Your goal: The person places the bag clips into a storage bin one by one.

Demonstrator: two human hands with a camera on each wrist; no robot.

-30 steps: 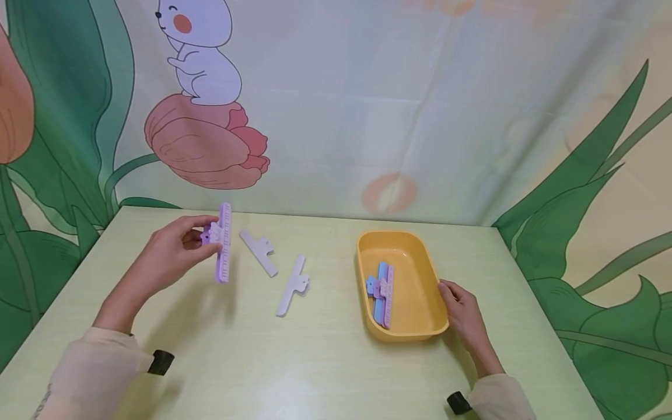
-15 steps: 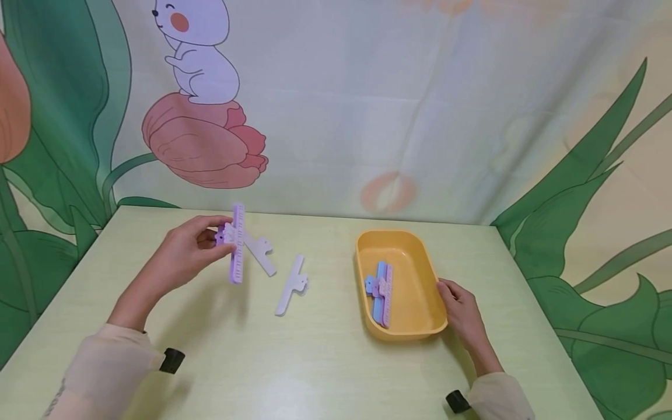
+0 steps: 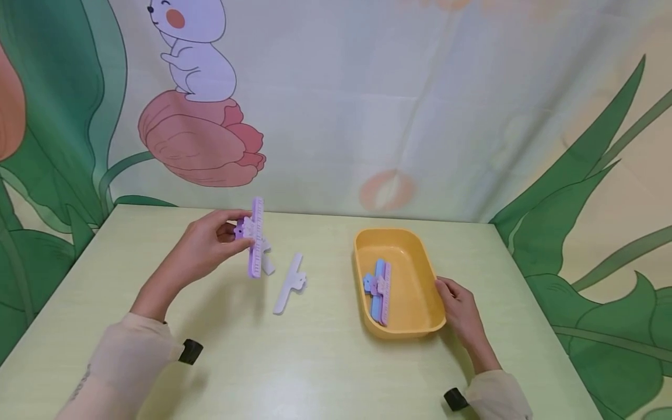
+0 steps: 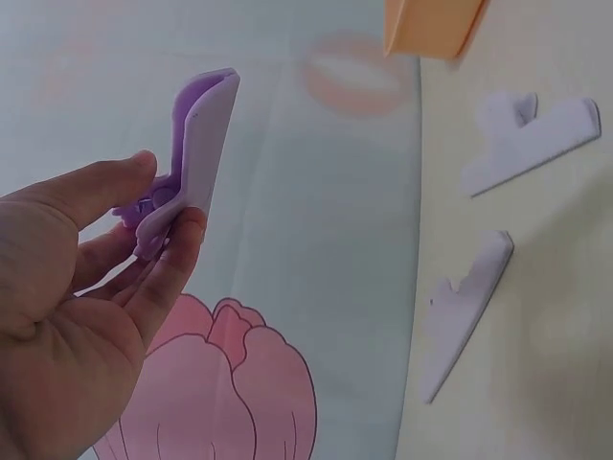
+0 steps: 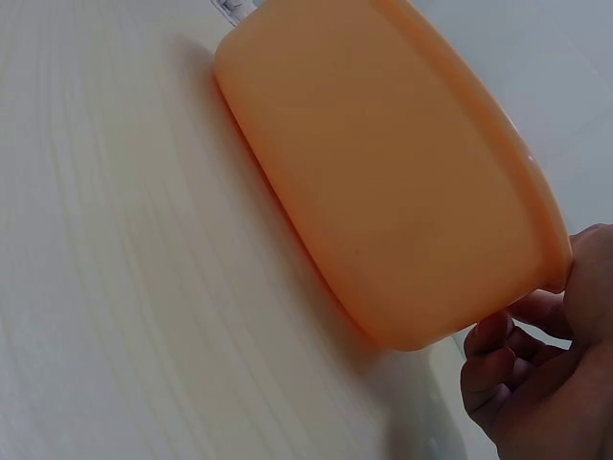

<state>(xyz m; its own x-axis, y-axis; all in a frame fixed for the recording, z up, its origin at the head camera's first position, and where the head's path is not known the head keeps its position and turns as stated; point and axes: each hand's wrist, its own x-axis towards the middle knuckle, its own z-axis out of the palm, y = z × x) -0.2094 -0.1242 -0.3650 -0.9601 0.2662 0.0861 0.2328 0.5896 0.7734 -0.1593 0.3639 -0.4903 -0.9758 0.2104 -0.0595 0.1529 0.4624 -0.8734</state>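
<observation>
Above the left part of the table, my left hand (image 3: 210,248) pinches a purple bag clip (image 3: 256,239) between thumb and fingers. The clip stands nearly upright, and its long bar shows in the left wrist view. Two pale lilac clips lie on the table: one (image 3: 268,262) is partly hidden behind the held clip, and another (image 3: 290,284) lies to its right. My right hand (image 3: 462,309) grips the right rim of a yellow plastic tray (image 3: 417,291), its fingers curled below the rim in the right wrist view. Inside the tray lie a blue clip (image 3: 376,309) and a pinkish-purple clip (image 3: 386,300), side by side.
A pale wood-look table (image 3: 315,373) carries everything. Right behind its far edge hangs a printed cloth (image 3: 315,116) with flowers and a white animal. A black wrist-worn device (image 3: 191,352) sits at the left sleeve, and a similar one (image 3: 455,399) at the right.
My left hand has moved right with the purple clip, which now covers part of one pale clip. The right hand stays on the tray's rim.
</observation>
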